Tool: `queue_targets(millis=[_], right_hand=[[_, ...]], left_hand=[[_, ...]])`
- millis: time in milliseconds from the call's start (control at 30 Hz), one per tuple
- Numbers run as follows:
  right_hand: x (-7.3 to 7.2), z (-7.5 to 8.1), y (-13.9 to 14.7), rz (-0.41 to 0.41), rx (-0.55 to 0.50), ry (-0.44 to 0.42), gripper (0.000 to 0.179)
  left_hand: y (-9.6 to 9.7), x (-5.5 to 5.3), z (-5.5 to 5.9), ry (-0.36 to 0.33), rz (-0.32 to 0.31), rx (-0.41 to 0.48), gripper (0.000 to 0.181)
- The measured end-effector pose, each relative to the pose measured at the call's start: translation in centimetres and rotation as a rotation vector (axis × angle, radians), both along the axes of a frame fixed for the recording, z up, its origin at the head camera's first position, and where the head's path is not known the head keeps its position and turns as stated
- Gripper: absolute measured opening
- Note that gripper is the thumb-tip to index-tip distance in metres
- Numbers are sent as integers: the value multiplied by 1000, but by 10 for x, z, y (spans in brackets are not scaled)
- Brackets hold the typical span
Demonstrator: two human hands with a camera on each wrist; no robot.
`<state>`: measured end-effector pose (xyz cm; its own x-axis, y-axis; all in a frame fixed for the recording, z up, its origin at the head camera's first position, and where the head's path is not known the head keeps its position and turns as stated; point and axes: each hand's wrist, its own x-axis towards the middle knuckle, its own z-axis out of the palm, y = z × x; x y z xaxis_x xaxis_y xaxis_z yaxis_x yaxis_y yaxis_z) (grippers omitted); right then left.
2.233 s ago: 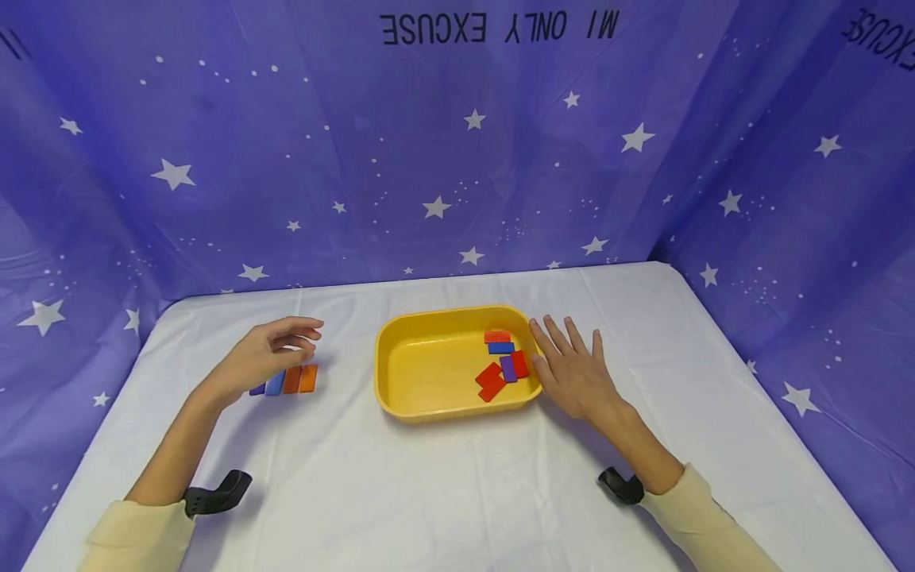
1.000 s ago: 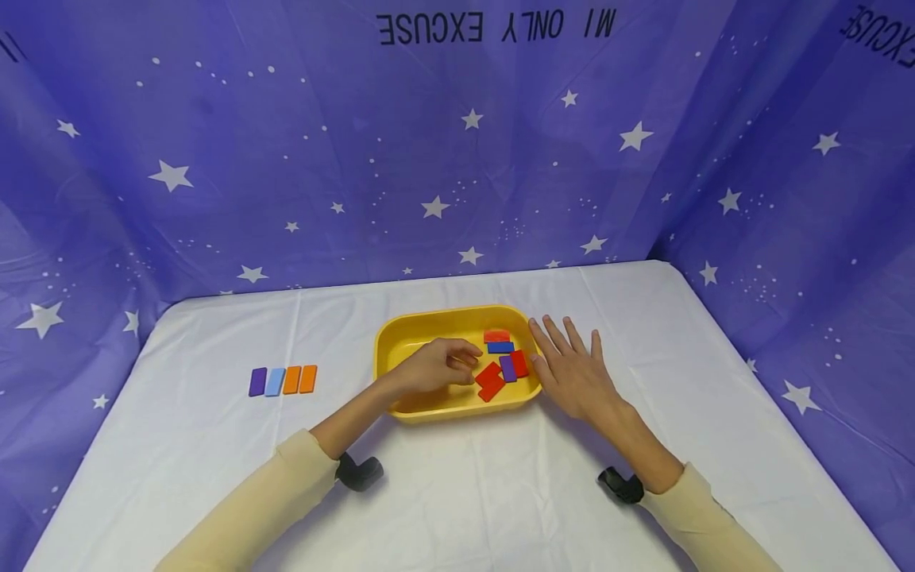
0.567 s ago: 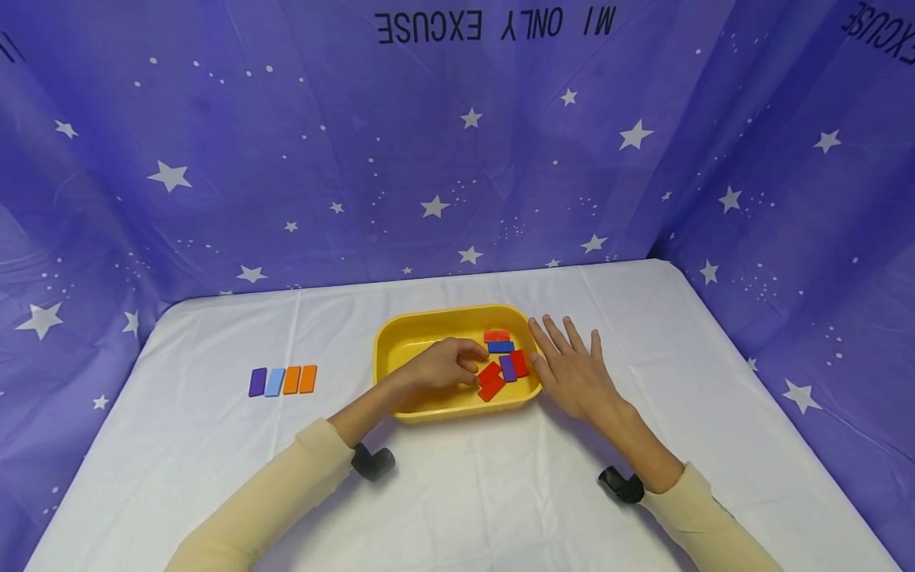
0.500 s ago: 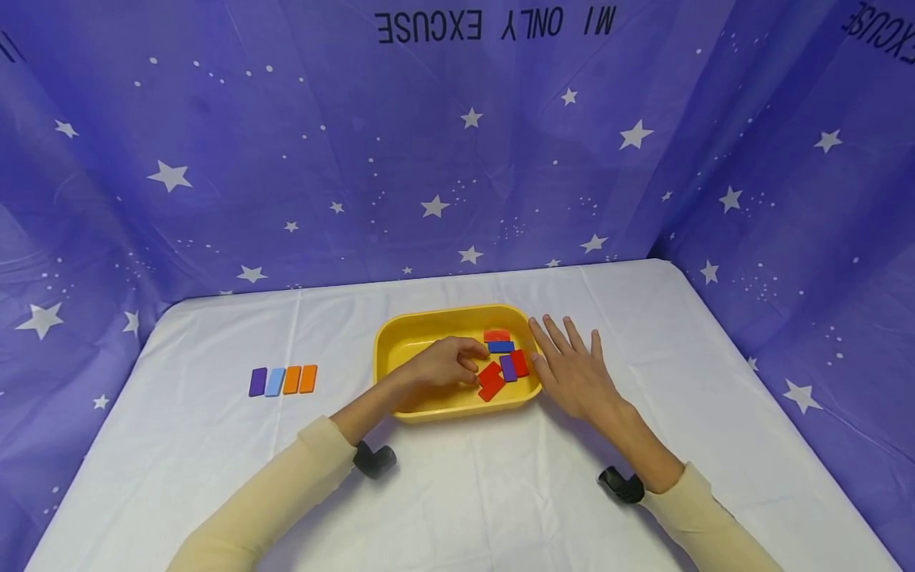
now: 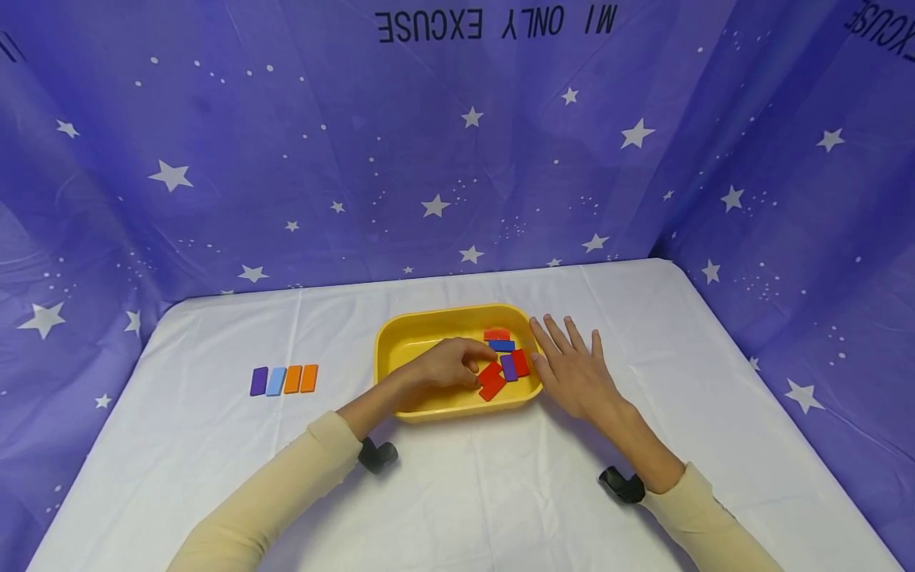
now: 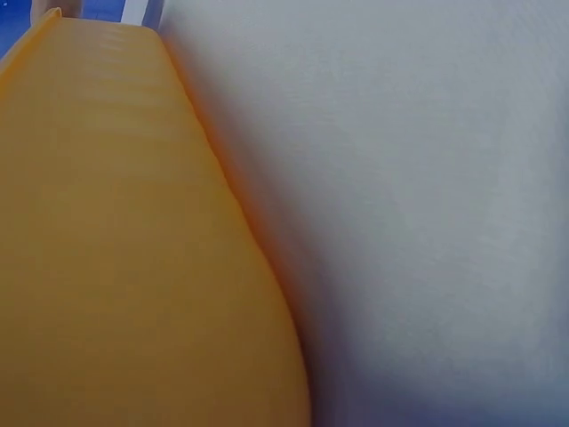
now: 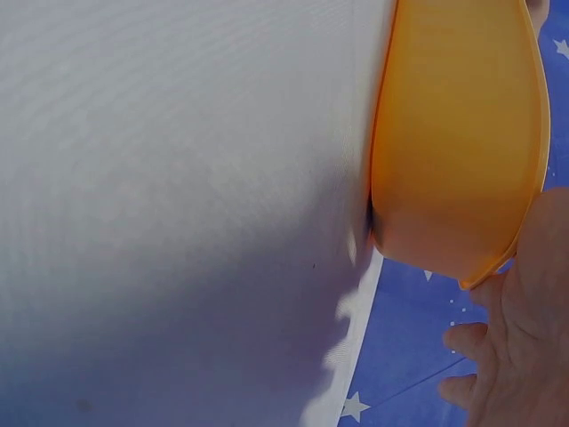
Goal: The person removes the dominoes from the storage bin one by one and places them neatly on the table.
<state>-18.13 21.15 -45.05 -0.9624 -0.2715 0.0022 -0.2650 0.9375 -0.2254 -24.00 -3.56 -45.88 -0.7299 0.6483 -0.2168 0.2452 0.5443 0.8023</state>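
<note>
In the head view a yellow plastic tray [image 5: 411,415] stands mid-table. My left hand [image 5: 445,364] reaches into it with bent, parted fingers, the thumb by the red tiles [image 5: 492,388] and the forefinger near the dark blue tile [image 5: 502,346]. No tile shows lifted in that hand. My right hand [image 5: 577,380] lies with fingers straight and spread at the tray's right rim; it also shows against the tray [image 7: 462,133] in the right wrist view. A purple tile [image 5: 509,368], another red tile [image 5: 521,363] and an orange-red tile [image 5: 496,334] lie nearby inside.
Left of the tray a row of tiles lies on the white cloth [image 5: 457,492]: purple [image 5: 259,381], light blue [image 5: 276,381] and two orange tiles [image 5: 292,380]. A purple star-print curtain [image 5: 400,159] hangs behind. The left wrist view mostly shows the tray's outer wall [image 6: 133,222].
My left hand has moved right, from above the tile row into the tray, then slightly farther toward the tiles there. My right hand has stayed at the rim.
</note>
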Motion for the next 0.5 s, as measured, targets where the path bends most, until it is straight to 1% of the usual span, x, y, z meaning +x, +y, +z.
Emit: queue_targets(millis=[167, 333, 433, 500], right_hand=[[0, 0, 0, 2, -2, 6, 62], [0, -1, 0, -1, 0, 6, 62], [-1, -2, 0, -2, 4, 10, 62], [-1, -2, 0, -3, 5, 9, 62]], left_hand=[[1, 1, -1, 39, -16, -25, 48], [2, 3, 1, 72, -27, -45, 45], [2, 4, 3, 69, -16, -36, 43], [1, 4, 3, 49, 5, -22, 42]])
